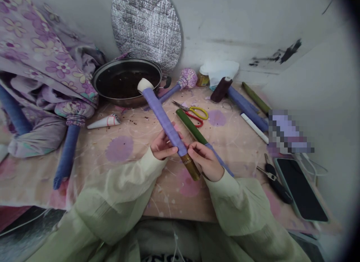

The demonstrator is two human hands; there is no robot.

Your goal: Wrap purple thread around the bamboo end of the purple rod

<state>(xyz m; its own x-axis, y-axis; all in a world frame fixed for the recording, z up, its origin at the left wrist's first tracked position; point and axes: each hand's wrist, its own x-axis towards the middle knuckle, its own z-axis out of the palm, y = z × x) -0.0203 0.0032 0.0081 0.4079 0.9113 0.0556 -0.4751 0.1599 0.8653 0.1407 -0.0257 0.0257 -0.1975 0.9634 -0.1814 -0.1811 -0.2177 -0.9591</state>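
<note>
At the centre of the frame, the left hand (pixel 161 145) has its grip curled round the stick (pixel 170 130), thumb in front; just right of it, the right hand (pixel 208 160) has its grip closed, pinching at the lower edge of the purple wrap (pixel 159 111). The stick slants above the tabletop (pixel 92 157). Its wrap runs unbroken from below the pale knob (pixel 145 85); only the brown lower end is bare, so most of the covering looks done, with the lower edge perhaps left to secure. The knob has no cloth on it. The tabletop's pink, blotched cover carries, left to right, floral cloth (pixel 53 55), a paper cone (pixel 104 121), a pan (pixel 128 103), scissors (pixel 197 114), a green stick (pixel 194 130), a spool (pixel 221 90) and a phone (pixel 300 188). Behind, a foil disc (pixel 147 27) leans against a grey, black-smudged wall (pixel 225 21) at upper centre.
</note>
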